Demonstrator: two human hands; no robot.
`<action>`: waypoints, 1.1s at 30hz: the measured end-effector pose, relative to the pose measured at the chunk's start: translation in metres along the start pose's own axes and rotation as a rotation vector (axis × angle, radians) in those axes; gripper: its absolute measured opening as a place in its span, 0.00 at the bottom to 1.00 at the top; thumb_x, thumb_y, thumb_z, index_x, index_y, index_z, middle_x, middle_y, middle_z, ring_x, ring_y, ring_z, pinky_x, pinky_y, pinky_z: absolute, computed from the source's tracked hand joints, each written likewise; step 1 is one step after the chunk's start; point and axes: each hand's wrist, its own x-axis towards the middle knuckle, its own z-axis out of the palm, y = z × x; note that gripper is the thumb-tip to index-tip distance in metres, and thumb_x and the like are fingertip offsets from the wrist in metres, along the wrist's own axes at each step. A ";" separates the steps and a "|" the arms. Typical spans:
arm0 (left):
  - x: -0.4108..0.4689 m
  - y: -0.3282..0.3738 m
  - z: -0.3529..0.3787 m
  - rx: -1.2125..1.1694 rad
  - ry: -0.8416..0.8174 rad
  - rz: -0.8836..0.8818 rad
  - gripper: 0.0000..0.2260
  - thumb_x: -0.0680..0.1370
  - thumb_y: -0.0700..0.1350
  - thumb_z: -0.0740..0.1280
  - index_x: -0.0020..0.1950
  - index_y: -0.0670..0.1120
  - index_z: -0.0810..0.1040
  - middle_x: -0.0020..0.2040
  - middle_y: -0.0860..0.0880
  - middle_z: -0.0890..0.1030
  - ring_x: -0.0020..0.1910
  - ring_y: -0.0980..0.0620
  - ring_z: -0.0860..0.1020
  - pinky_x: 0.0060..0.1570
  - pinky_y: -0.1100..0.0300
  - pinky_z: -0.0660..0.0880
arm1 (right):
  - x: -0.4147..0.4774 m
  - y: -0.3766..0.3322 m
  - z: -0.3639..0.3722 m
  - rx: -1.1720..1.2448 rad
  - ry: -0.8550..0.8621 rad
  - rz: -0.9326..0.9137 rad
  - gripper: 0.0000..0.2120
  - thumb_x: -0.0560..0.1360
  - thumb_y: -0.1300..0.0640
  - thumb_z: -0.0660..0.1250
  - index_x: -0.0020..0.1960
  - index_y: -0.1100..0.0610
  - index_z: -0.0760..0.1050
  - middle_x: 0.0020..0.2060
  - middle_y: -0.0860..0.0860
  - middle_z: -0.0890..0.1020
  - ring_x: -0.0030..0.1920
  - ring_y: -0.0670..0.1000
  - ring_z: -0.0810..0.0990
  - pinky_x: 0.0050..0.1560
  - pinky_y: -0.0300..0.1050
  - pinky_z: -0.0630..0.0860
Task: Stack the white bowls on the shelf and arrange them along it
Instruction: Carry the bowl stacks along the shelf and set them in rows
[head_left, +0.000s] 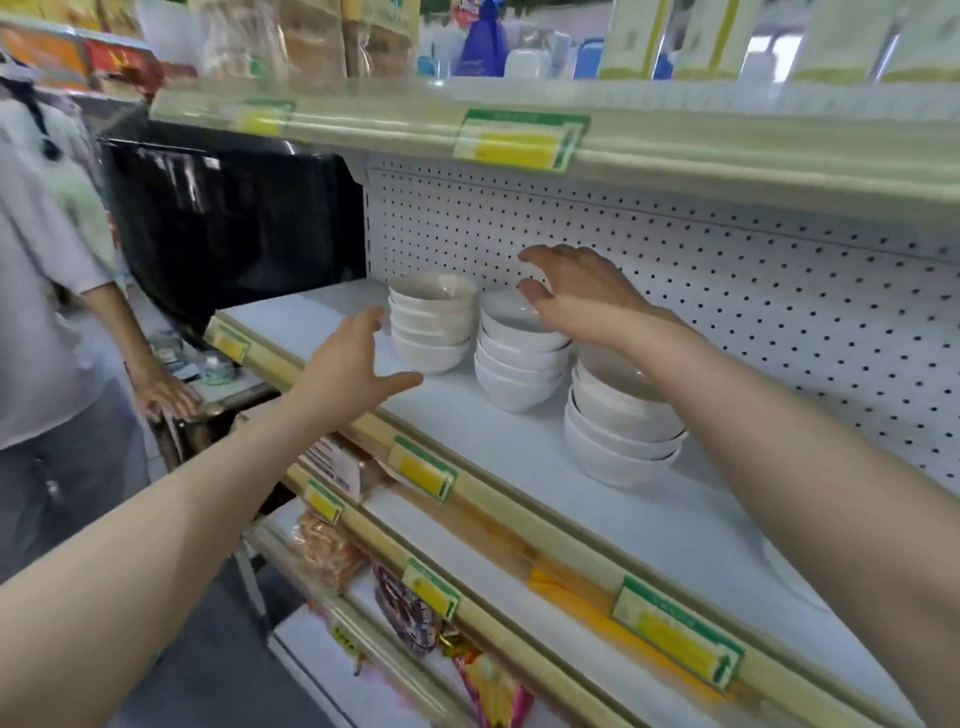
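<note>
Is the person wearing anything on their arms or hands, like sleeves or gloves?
No. The left arm and right arm are bare, with no sleeve showing right up to the edge of the picture. The left hand and right hand have no gloves. I can see no watch, bracelet or ring, though the picture is a bit blurry.

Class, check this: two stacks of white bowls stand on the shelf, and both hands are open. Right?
No. The head view shows three stacks, not two: left stack, middle stack, right stack. They stand on the shelf; left hand and right hand are open.
</note>
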 end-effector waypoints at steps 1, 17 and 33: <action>0.013 -0.007 0.005 -0.024 -0.028 -0.021 0.43 0.71 0.59 0.74 0.77 0.46 0.57 0.72 0.46 0.69 0.68 0.45 0.71 0.61 0.50 0.71 | 0.013 -0.001 0.002 -0.006 -0.003 -0.004 0.22 0.82 0.48 0.52 0.75 0.50 0.63 0.69 0.55 0.73 0.67 0.58 0.71 0.65 0.53 0.69; 0.142 -0.087 0.075 -0.609 -0.342 -0.035 0.46 0.57 0.55 0.84 0.70 0.51 0.65 0.62 0.57 0.76 0.61 0.56 0.77 0.51 0.62 0.75 | 0.150 -0.027 0.080 -0.050 -0.299 0.294 0.21 0.82 0.47 0.46 0.35 0.54 0.63 0.35 0.50 0.70 0.43 0.55 0.71 0.44 0.47 0.69; 0.182 -0.150 0.070 -0.720 -0.515 0.154 0.52 0.51 0.63 0.83 0.71 0.56 0.64 0.63 0.59 0.78 0.61 0.57 0.78 0.58 0.52 0.79 | 0.177 -0.091 0.108 0.033 -0.241 0.617 0.20 0.82 0.51 0.50 0.33 0.55 0.59 0.31 0.51 0.65 0.35 0.53 0.67 0.30 0.44 0.60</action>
